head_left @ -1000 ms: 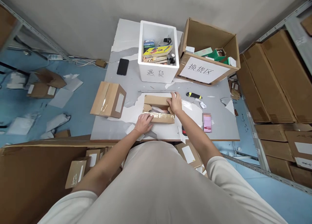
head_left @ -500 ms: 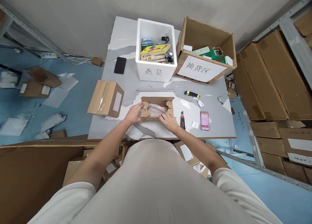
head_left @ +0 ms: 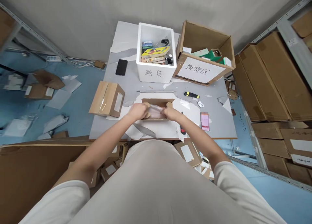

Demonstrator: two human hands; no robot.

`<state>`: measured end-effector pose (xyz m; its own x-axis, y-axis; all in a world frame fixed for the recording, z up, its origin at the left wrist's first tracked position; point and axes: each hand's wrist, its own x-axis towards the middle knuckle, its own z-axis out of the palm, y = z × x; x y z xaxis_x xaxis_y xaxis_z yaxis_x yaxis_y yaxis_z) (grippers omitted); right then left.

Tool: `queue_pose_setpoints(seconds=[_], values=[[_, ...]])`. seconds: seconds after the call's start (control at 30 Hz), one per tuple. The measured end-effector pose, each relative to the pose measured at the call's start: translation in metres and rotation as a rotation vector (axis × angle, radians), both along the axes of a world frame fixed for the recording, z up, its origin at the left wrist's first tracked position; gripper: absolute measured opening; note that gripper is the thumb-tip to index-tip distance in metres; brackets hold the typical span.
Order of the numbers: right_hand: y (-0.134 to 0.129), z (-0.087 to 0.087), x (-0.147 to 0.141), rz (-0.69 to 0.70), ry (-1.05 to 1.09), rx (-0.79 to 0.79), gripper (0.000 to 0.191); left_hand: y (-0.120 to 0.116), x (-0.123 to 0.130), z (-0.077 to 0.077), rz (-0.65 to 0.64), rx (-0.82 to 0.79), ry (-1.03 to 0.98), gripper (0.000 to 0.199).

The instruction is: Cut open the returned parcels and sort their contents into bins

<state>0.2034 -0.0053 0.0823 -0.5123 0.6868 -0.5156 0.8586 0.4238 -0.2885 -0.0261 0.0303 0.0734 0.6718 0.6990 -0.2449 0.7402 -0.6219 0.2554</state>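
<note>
Head view: both bare hands work inside a small open cardboard box on the table.
Plastic-wrapped bundle (head_left: 156, 113) lies within the small open cardboard box (head_left: 158, 101), near the front edge of the table (head_left: 220, 129). The left hand (head_left: 138, 111) is at the box's left end, fingers bent over the flap there and blurred; whether they clamp anything I cannot tell. The right hand (head_left: 171, 114) has its fingers curled together against the bundle's right part, tips hidden, so a pinch cannot be confirmed. Just right of that hand lies a red-handled utility knife (head_left: 183, 130), partly covered by the forearm; farther right is a pink-screened smartphone (head_left: 205, 121). A taped carton (head_left: 107, 98) sits to the left, and a white foam box (head_left: 157, 75) stands behind, beside a large open carton (head_left: 207, 38).
</note>
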Motion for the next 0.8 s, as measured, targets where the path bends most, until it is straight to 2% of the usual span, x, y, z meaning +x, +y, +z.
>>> queue_pose_setpoints(seconds=[0.1,0.2,0.3,0.4,0.5,0.6,0.7,0.8], values=[[0.013,0.001,-0.014,0.079,-0.157,0.013,0.027,-0.003,0.039,0.002,-0.202,-0.068,-0.006,0.024],[0.007,0.001,-0.021,0.081,-0.252,0.068,0.025,-0.004,0.057,0.0,-0.245,-0.097,0.159,0.018],[-0.005,0.003,-0.01,0.025,-0.299,0.165,0.028,-0.008,0.042,-0.002,-0.126,0.007,0.145,0.022],[-0.016,0.0,0.015,-0.045,-0.234,0.226,0.029,-0.02,0.009,-0.007,0.053,0.113,0.063,0.055],[-0.025,-0.007,0.044,-0.09,-0.024,0.224,0.036,-0.035,-0.017,-0.017,0.183,0.086,0.076,0.093],[-0.026,-0.007,0.065,-0.136,0.145,0.163,0.049,-0.046,-0.026,-0.025,0.222,0.014,0.093,0.101],[-0.017,-0.001,0.053,-0.216,0.1,0.105,0.049,-0.051,-0.023,-0.027,0.249,-0.011,0.088,0.101],[0.001,-0.006,0.005,-0.375,-0.124,0.031,0.031,-0.05,-0.011,-0.025,0.321,-0.034,0.097,0.099]])
